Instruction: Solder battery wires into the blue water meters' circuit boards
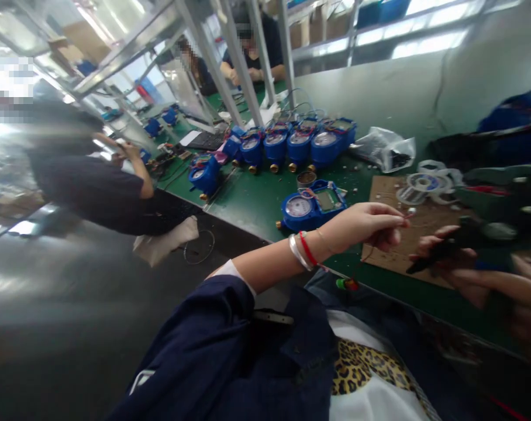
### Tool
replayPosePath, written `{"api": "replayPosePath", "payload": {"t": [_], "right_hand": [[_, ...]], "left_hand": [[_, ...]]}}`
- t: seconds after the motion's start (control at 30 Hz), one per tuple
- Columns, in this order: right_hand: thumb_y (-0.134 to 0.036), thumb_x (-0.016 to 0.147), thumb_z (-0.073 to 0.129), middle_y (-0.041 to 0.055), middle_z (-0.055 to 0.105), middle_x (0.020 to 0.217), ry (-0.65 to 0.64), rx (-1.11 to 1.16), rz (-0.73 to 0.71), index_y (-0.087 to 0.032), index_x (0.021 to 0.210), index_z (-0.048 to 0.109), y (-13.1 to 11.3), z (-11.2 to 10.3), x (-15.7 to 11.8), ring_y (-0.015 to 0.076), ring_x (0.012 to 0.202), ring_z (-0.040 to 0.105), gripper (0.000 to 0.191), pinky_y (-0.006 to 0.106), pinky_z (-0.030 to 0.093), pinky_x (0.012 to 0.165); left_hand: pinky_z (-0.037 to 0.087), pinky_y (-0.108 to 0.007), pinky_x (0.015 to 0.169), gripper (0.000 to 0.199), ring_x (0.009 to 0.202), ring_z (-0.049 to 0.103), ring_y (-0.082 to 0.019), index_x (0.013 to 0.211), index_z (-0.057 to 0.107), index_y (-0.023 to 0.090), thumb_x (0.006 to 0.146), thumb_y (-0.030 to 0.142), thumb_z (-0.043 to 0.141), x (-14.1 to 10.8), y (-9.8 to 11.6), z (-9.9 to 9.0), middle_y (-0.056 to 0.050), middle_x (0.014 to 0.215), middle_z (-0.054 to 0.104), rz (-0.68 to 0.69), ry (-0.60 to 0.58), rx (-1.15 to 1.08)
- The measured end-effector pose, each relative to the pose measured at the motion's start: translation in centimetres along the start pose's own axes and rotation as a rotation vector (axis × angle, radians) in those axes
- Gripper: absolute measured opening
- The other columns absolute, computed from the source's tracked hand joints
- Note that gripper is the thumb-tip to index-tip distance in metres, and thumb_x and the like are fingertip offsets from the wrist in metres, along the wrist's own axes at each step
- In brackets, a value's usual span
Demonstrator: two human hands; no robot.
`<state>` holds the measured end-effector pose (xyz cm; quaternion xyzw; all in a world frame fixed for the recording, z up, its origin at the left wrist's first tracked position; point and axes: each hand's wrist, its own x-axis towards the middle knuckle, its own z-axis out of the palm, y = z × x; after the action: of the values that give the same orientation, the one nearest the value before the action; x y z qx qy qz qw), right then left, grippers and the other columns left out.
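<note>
My left hand (382, 225) is pinched on a thin wire (409, 215) with a small shiny tip, above the edge of a brown cardboard sheet (379, 202). To its right, my right hand (476, 275) is wrapped round a dark tool (445, 248), blurred by motion; its exact kind is unclear. Beside my left wrist, a blue meter (298, 213) with a round dial and an opened display housing lies on the green table (248, 202). A solder wire spool (422, 182) rests at the back of the cardboard.
Several blue meters (276, 146) stand in a row behind. Near them are a small round tin (306, 179), a clear plastic bag (386, 149) and a keyboard (206, 140). Metal shelf posts (243, 64) rise at the back. A person (94, 181) works at the left; others sit beyond.
</note>
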<state>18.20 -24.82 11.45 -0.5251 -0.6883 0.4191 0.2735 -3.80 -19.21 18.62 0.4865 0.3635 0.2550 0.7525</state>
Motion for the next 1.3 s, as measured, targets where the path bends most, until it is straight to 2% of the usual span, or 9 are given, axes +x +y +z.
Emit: {"api": "replayPosePath", "payload": {"t": [0.07, 0.17, 0.3, 0.4, 0.5, 0.73, 1.07, 1.3], "right_hand": [[-0.037, 0.084, 0.048, 0.0135, 0.059, 0.125, -0.001, 0.384, 0.111, -0.029, 0.140, 0.036, -2.6, -0.5, -0.7, 0.0273, 0.103, 0.063, 0.058, 0.036, 0.050, 0.084], [-0.037, 0.081, 0.057, 0.0107, 0.061, 0.120, -0.087, 0.570, 0.171, -0.022, 0.132, 0.045, -4.3, -0.8, -0.2, 0.0266, 0.100, 0.063, 0.054, 0.038, 0.050, 0.087], [-0.037, 0.079, 0.064, 0.0055, 0.064, 0.110, -0.030, 0.414, 0.044, -0.017, 0.120, 0.055, -4.5, -1.0, 0.8, 0.0225, 0.101, 0.059, 0.047, 0.037, 0.045, 0.092], [-0.032, 0.080, 0.061, 0.0040, 0.063, 0.107, -0.017, 0.292, -0.087, -0.014, 0.118, 0.056, -4.5, -1.2, 1.1, 0.0188, 0.101, 0.056, 0.042, 0.033, 0.041, 0.094], [-0.029, 0.081, 0.059, 0.0024, 0.062, 0.102, -0.047, 0.206, -0.136, -0.014, 0.117, 0.055, -4.3, -1.5, 1.4, 0.0167, 0.096, 0.057, 0.040, 0.029, 0.042, 0.089], [-0.027, 0.081, 0.058, 0.0019, 0.062, 0.099, -0.046, 0.076, -0.096, -0.015, 0.106, 0.057, -4.1, -1.7, 1.7, 0.0166, 0.090, 0.056, 0.028, 0.026, 0.041, 0.082], [-0.024, 0.081, 0.057, 0.0047, 0.064, 0.099, 0.013, -0.019, -0.102, -0.013, 0.111, 0.058, -3.6, -0.7, 2.4, 0.0184, 0.089, 0.058, 0.032, 0.027, 0.042, 0.078], [-0.031, 0.084, 0.056, 0.0026, 0.064, 0.086, 0.049, 0.039, -0.064, -0.015, 0.095, 0.064, -4.0, 0.5, 2.8, 0.0179, 0.081, 0.057, 0.020, 0.027, 0.041, 0.072]], "left_hand": [[0.040, -0.014, 0.046, 0.011, 0.046, 0.051, -0.004, 0.084, 0.057, 0.012, 0.086, 0.022, 0.051, 0.2, -0.4, 0.4, 0.004, 0.057, 0.057, 0.044, 0.012, 0.049], [0.032, -0.013, 0.039, 0.015, 0.040, 0.044, -0.003, 0.082, 0.055, 0.013, 0.085, 0.027, 0.053, 0.6, -0.8, 0.7, 0.005, 0.053, 0.052, 0.087, 0.046, 0.155], [0.027, -0.014, 0.038, 0.019, 0.039, 0.042, -0.005, 0.084, 0.053, 0.016, 0.085, 0.035, 0.054, 0.6, -1.4, 1.2, 0.007, 0.050, 0.049, 0.087, 0.088, 0.202], [0.023, -0.015, 0.037, 0.022, 0.039, 0.039, -0.005, 0.087, 0.055, 0.017, 0.085, 0.039, 0.055, 0.2, -1.8, 1.4, 0.007, 0.048, 0.047, 0.060, 0.111, 0.270], [0.021, -0.015, 0.037, 0.021, 0.041, 0.039, -0.005, 0.089, 0.058, 0.017, 0.084, 0.038, 0.058, 0.3, -2.1, 1.3, 0.006, 0.050, 0.047, 0.069, 0.153, 0.312], [0.032, -0.017, 0.045, 0.014, 0.045, 0.039, -0.005, 0.082, 0.055, 0.018, 0.084, 0.031, 0.058, 0.8, -2.5, 1.7, 0.006, 0.052, 0.044, 0.094, 0.205, 0.196], [0.027, -0.017, 0.043, 0.022, 0.042, 0.037, -0.004, 0.084, 0.057, 0.016, 0.085, 0.038, 0.058, 0.6, -3.1, 1.0, 0.006, 0.051, 0.045, 0.118, 0.199, 0.252], [0.026, -0.017, 0.043, 0.026, 0.042, 0.039, -0.004, 0.079, 0.052, 0.016, 0.085, 0.041, 0.057, 0.8, -3.1, 0.5, 0.007, 0.048, 0.043, 0.115, 0.165, 0.166]]}}
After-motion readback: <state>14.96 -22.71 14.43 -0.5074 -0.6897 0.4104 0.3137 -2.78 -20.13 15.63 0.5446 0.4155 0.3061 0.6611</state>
